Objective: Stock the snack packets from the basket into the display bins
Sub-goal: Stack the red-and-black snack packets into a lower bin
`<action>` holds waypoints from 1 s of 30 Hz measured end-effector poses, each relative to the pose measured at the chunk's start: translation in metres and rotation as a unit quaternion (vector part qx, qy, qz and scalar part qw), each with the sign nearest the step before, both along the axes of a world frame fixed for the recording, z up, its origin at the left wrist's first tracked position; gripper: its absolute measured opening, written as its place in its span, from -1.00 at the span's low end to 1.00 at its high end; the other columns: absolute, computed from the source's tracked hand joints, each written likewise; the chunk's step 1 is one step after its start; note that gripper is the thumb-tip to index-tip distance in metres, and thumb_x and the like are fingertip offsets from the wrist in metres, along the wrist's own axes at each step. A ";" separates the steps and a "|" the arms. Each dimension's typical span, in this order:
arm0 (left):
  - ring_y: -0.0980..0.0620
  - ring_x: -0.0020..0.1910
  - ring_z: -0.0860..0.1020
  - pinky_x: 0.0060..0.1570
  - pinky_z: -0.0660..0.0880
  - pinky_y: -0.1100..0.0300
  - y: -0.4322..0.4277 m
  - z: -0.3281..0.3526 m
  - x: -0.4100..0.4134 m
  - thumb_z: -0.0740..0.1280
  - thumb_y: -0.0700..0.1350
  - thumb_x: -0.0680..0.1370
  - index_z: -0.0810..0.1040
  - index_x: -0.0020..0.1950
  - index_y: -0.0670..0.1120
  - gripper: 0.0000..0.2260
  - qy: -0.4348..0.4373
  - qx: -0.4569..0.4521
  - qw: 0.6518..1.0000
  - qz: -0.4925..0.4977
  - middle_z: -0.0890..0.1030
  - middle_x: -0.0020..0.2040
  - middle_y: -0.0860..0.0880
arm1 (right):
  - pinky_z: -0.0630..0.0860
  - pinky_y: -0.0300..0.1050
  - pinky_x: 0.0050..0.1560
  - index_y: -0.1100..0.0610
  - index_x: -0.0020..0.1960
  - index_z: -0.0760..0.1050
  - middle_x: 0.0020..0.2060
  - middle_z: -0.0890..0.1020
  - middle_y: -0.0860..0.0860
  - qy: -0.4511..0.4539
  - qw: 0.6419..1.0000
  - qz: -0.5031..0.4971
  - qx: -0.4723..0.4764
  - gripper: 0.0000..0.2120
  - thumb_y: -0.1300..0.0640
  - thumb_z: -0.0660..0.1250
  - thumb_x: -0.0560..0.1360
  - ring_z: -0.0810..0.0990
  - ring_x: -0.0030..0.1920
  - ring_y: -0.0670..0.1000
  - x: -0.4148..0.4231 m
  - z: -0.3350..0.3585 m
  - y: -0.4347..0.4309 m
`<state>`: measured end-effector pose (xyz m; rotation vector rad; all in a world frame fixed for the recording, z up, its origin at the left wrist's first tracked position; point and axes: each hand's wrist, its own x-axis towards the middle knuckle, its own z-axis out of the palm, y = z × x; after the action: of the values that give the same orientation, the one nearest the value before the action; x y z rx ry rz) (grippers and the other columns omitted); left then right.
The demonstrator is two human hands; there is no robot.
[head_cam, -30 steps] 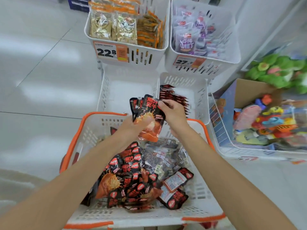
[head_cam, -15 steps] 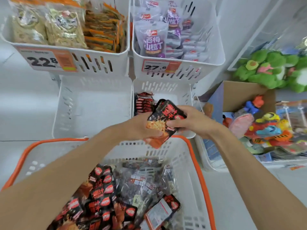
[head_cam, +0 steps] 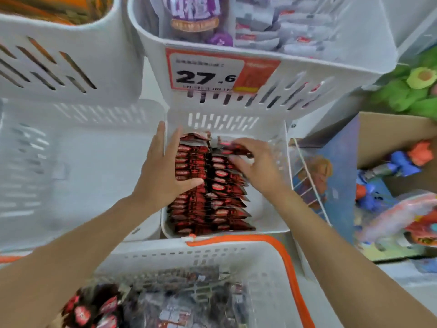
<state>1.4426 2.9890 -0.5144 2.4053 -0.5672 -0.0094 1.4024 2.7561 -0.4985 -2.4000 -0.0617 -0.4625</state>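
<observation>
Right now the left grip (head_cam: 163, 176) lies flat, fingers straight, pressing the red-and-black snack packets (head_cam: 208, 204) ranked in the lower display bin (head_cam: 224, 119), near its left wall. The right grip (head_cam: 257, 169) pinches one more packet (head_cam: 233, 147) at the bin's back right corner. Above, a price tag (head_cam: 205, 72) reads 27.6; the orange-rimmed basket (head_cam: 290, 263) sits just in front

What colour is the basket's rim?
Orange, around the white basket; the head view shows it best.
</observation>
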 end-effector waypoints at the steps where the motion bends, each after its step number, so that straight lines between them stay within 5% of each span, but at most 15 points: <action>1: 0.06 0.58 -0.23 0.49 -0.06 0.10 0.001 -0.004 0.000 0.50 0.21 0.37 -0.20 0.59 0.11 0.06 -0.001 -0.016 1.000 -0.007 -0.35 0.58 0.04 | 0.51 -0.08 0.13 0.15 0.16 0.58 0.02 0.62 -0.07 0.049 0.998 0.014 0.022 -0.70 0.02 0.45 0.50 0.58 0.01 -0.05 0.007 -0.008 -0.001; 5: 0.17 0.56 -0.21 0.47 0.00 0.18 0.000 -0.011 0.000 0.52 0.18 0.37 -0.14 0.60 0.12 0.04 -0.008 -0.057 0.998 -0.008 -0.33 0.58 0.10 | 0.34 -0.26 0.27 0.12 0.28 0.46 0.18 0.47 -0.05 0.162 0.983 0.030 0.080 -0.61 -0.02 0.39 0.54 0.45 0.22 -0.07 0.024 -0.017 -0.003; 8: 0.17 0.57 -0.17 0.47 0.05 0.15 -0.002 -0.012 -0.001 0.52 0.18 0.37 -0.10 0.60 0.12 0.02 -0.012 -0.059 0.998 0.003 -0.31 0.58 0.12 | 0.48 -0.14 0.26 0.05 0.28 0.45 0.24 0.51 0.01 0.216 0.968 0.038 0.122 -0.54 -0.13 0.43 0.48 0.56 0.19 -0.07 0.029 -0.013 -0.003; 10: 0.16 0.57 -0.17 0.47 0.06 0.13 -0.001 -0.010 -0.003 0.51 0.19 0.37 -0.11 0.60 0.13 0.02 -0.009 -0.056 0.998 0.000 -0.32 0.58 0.13 | 0.49 -0.22 0.22 0.06 0.29 0.44 0.24 0.53 -0.02 0.230 0.962 0.037 0.142 -0.57 -0.03 0.45 0.49 0.57 0.17 -0.11 0.025 -0.009 -0.001; 12: 0.16 0.57 -0.17 0.48 0.06 0.12 0.001 -0.008 -0.003 0.51 0.19 0.37 -0.12 0.61 0.13 0.02 0.006 -0.060 0.998 -0.008 -0.33 0.57 0.15 | 0.30 -0.38 0.35 0.07 0.39 0.40 0.34 0.41 -0.05 0.225 0.965 0.034 0.131 -0.50 0.01 0.43 0.50 0.36 0.38 -0.15 0.019 -0.004 0.001; 15: 0.13 0.58 -0.09 0.52 0.10 0.04 0.007 -0.001 -0.003 0.50 0.19 0.38 -0.14 0.60 0.15 0.02 0.048 -0.081 0.995 -0.030 -0.32 0.57 0.18 | 0.10 -0.02 0.54 -0.08 0.48 0.32 0.56 0.16 -0.03 0.187 0.976 -0.011 0.111 -0.33 -0.19 0.42 0.44 0.07 0.56 -0.07 0.009 0.001 0.011; 20: 0.05 0.56 0.07 0.51 0.11 0.04 0.038 0.018 -0.030 0.46 0.12 0.46 0.10 0.59 0.08 -0.20 0.088 -0.110 0.989 0.034 0.07 0.60 0.04 | 0.32 0.02 0.44 -0.04 0.36 0.47 0.30 0.41 -0.28 0.069 0.992 -0.046 0.093 -0.46 -0.15 0.47 0.43 0.38 0.37 -0.09 -0.029 0.030 0.045; 23: 0.01 0.38 0.36 0.38 0.34 0.01 0.068 0.038 -0.064 0.45 0.07 0.49 0.30 0.50 0.03 -0.37 0.069 -0.112 0.989 0.062 0.38 0.42 0.02 | 0.42 -0.07 0.32 0.06 0.29 0.52 0.17 0.53 -0.16 0.019 0.996 -0.039 0.082 -0.51 -0.12 0.45 0.43 0.49 0.23 -0.08 -0.062 0.051 0.084; 27: 0.02 0.23 0.44 0.27 0.39 0.07 0.118 0.058 -0.116 0.45 0.02 0.50 0.39 0.43 0.01 -0.47 0.065 -0.093 0.992 0.064 0.46 0.33 0.00 | 0.43 -0.25 0.17 0.08 0.27 0.52 0.15 0.52 -0.09 0.054 0.997 0.010 0.045 -0.59 -0.04 0.44 0.48 0.49 0.10 -0.13 -0.113 0.059 0.151; 30: -0.04 0.27 0.41 0.31 0.31 0.16 0.169 0.061 -0.147 0.47 0.00 0.48 0.45 0.37 0.00 -0.52 0.033 -0.081 0.993 0.076 0.48 0.31 -0.02 | 0.52 -0.11 0.06 0.07 0.25 0.53 0.03 0.51 -0.12 0.092 0.993 0.054 0.039 -0.63 0.00 0.45 0.48 0.49 -0.04 -0.13 -0.151 0.046 0.200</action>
<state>1.2954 3.1581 -0.4537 2.2743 -0.3393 0.0215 1.2511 2.9558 -0.4522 -2.3373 -0.0890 -0.1885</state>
